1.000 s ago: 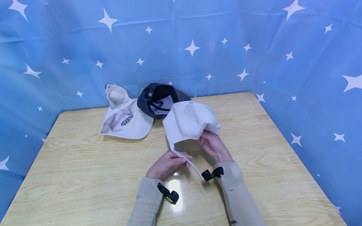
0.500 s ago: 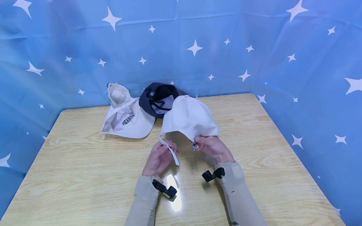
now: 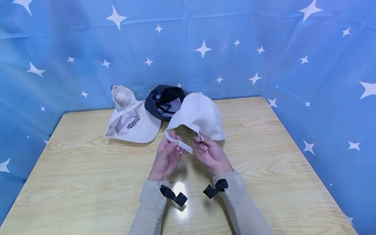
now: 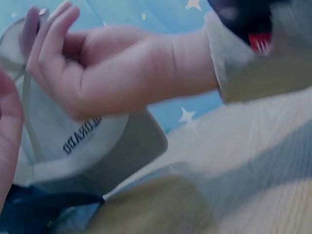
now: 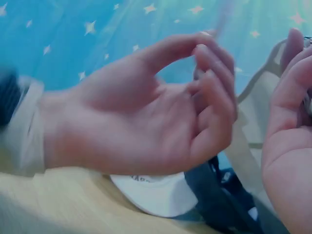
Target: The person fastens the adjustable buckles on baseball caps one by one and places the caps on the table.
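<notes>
A white baseball cap (image 3: 202, 114) is held up over the table, its rounded crown facing away and its back opening toward me. My left hand (image 3: 165, 160) pinches the cap's back strap (image 3: 185, 147), whose free end points right toward the other hand. With thumb and fingers, my right hand (image 3: 212, 155) grips the cap's opposite back edge at a small metal buckle (image 3: 201, 138). The strap end and the buckle are a short distance apart. The cap's brim is hidden behind its crown.
Behind the held cap, a dark navy cap (image 3: 150, 104) lies with its inside showing. An off-white cap (image 3: 150, 129) with dark lettering lies left of it, also inside up. The wooden table (image 3: 88, 176) ends at a blue star-patterned curtain (image 3: 176, 45).
The left hand has slid along the strap and brought its free end up toward the right hand. The right hand has moved left and up, and the cap's back opening has turned toward me.
</notes>
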The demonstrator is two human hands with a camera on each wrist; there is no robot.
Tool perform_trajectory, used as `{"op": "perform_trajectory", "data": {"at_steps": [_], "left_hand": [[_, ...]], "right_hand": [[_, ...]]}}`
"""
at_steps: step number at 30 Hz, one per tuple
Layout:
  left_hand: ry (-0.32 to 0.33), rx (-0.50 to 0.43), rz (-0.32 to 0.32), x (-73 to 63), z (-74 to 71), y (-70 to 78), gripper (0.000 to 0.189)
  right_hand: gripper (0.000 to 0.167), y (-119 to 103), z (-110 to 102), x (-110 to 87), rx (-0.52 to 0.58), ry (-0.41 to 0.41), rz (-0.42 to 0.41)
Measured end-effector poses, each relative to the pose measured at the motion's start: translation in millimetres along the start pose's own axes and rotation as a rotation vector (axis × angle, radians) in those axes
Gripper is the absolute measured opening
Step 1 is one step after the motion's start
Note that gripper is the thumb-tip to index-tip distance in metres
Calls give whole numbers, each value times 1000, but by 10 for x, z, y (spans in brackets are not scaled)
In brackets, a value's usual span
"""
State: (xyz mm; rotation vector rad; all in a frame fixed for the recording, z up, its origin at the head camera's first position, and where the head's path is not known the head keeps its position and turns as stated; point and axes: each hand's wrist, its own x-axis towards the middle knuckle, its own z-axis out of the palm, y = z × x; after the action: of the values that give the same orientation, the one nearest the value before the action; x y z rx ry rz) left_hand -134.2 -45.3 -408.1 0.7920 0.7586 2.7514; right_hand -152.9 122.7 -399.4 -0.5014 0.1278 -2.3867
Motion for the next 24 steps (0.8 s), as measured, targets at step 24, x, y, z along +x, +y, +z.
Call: {"op": "perform_trajectory", "data": {"at_steps": [24], "left_hand": [[307,200,76,71,186,81,17]], "right_hand": [[18,12,71,16,-75,51,-43]]}}
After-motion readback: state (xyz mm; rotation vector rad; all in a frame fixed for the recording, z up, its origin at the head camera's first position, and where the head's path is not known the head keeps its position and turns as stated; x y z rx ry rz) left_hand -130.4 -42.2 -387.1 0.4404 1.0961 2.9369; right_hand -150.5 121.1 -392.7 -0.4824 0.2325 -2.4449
